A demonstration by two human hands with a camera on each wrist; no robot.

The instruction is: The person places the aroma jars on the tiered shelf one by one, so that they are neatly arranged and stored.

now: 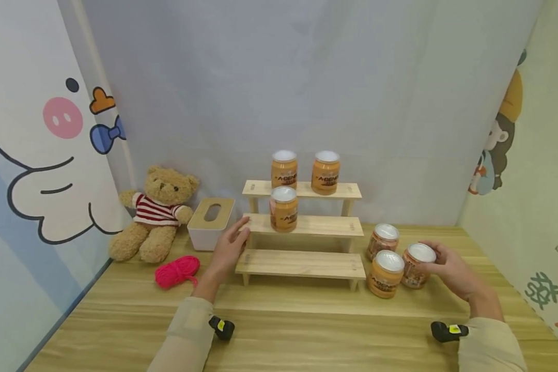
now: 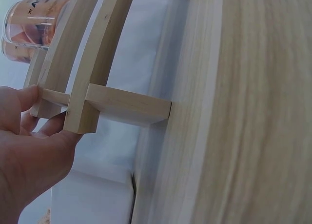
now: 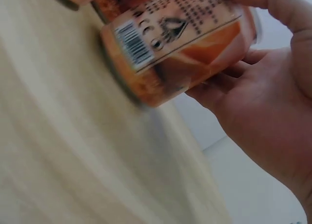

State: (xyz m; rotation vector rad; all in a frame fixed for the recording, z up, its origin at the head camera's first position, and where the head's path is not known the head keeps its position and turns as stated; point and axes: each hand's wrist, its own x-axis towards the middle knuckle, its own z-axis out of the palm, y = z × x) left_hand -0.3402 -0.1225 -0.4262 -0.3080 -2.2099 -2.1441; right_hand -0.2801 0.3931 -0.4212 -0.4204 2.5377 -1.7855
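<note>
My right hand (image 1: 458,271) grips an orange-labelled fruit can (image 1: 416,269) with a silvery lid, at the right of the table. In the right wrist view the thumb lies along one side of this can (image 3: 175,48), and its barcode faces the camera. Two similar cans stand just left of it, a front can (image 1: 384,279) and a rear can (image 1: 380,245). My left hand (image 1: 230,250) holds the left end of a three-tier wooden rack (image 1: 302,262). In the left wrist view, thumb and fingers close around the shelf end (image 2: 46,99).
On the top tier stand a left can (image 1: 283,168) and a right can (image 1: 326,175); another can (image 1: 284,213) sits on the middle tier. Left of the rack are a tissue box (image 1: 204,235), a teddy bear (image 1: 160,214) and pink yarn (image 1: 176,272). Curtains border the table.
</note>
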